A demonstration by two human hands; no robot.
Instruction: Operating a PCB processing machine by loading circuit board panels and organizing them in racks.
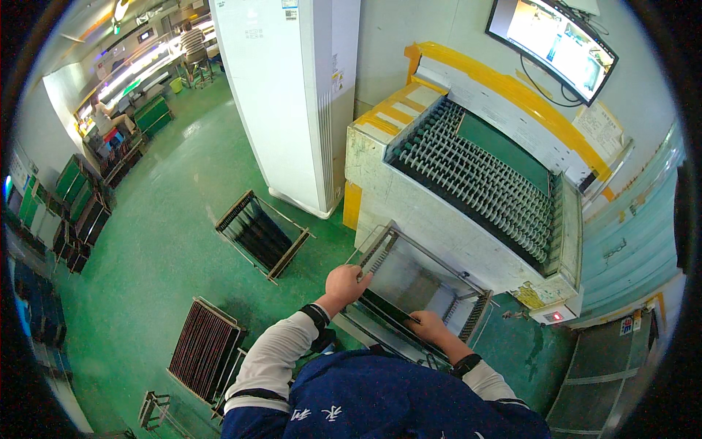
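Indoors, a rack of dark panels (206,340) is seen at the lower left of the frame, with another loaded rack (263,234) left of centre. At lower centre, the left hand (346,285) is placed with fingers curled at the left end of a dark panel (387,310); whether it is gripped there cannot be told. The panel is set on edge between the hands, at the near side of a metal slotted rack (439,262). Its upper edge is held, narrowly, by the right hand (431,327). Apparently a slotting or lifting step is in hand, though which cannot be told; next, a level hold at both ends would seem to be called for, with edges kept in line with the slots. To the right, a green panel (504,155) is carried on the rollers of a machine (409,197).
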